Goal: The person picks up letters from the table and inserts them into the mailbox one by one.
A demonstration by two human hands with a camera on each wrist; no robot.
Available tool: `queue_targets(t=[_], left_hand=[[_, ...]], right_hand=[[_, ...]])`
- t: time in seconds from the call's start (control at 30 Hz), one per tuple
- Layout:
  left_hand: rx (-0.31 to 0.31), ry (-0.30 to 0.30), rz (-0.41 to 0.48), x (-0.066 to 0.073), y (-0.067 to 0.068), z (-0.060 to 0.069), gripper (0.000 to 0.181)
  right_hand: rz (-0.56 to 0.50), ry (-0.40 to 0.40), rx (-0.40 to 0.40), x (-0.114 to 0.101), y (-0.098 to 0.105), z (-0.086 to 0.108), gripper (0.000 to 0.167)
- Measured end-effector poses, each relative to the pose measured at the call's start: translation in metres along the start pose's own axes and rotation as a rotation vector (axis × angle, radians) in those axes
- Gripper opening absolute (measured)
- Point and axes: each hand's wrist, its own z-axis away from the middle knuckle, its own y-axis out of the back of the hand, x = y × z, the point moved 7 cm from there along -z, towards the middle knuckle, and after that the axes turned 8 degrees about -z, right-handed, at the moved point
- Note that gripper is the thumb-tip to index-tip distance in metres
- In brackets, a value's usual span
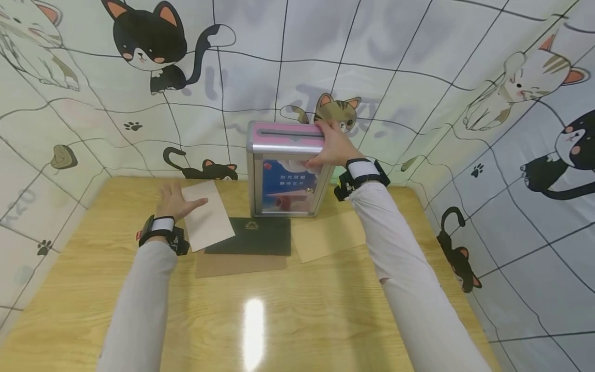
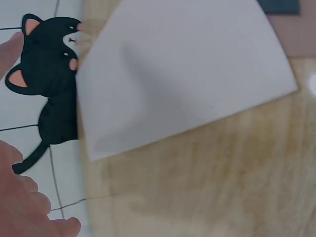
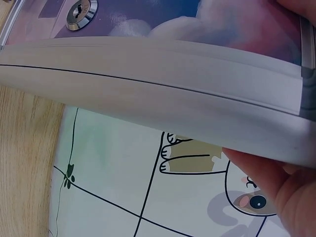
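Note:
A locked letter box (image 1: 284, 199) stands upright at the back middle of the table, with a silver frame, a pink top with a slot, and a printed front. My right hand (image 1: 338, 147) grips its top right corner, thumb at the front and fingers over the top. In the right wrist view the box's silver side (image 3: 148, 81), keyhole lock (image 3: 81, 14) and part of that hand (image 3: 291, 195) show. My left hand (image 1: 174, 202) is spread at the left edge of a white paper or envelope (image 1: 209, 222); whether it touches it I cannot tell.
Before the box lie a dark green envelope (image 1: 260, 240) with a gold emblem, a brown one (image 1: 241, 267) partly under it, and a cream one (image 1: 330, 236) at right. Cat-printed cloth (image 1: 251, 77) surrounds the wooden table (image 1: 297, 320) at the back and sides.

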Motion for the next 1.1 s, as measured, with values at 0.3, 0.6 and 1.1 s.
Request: queue_targets(t=[0.3, 0.6, 1.1], left_hand=[[-0.068, 0.052, 0.032, -0.015, -0.022, 0.006, 0.112], [-0.098, 0.097, 0.016, -0.023, -0.047, 0.003, 0.116], [-0.145, 0.175, -0.056, -0.016, -0.067, 0.008, 0.116]], right_hand=[[0.006, -0.003, 0.002, 0.0, 0.001, 0.001, 0.11], [-0.013, -0.01, 0.009, 0.002, 0.0, 0.0, 0.108], [-0.013, -0.007, 0.016, 0.001, 0.001, 0.002, 0.109]])
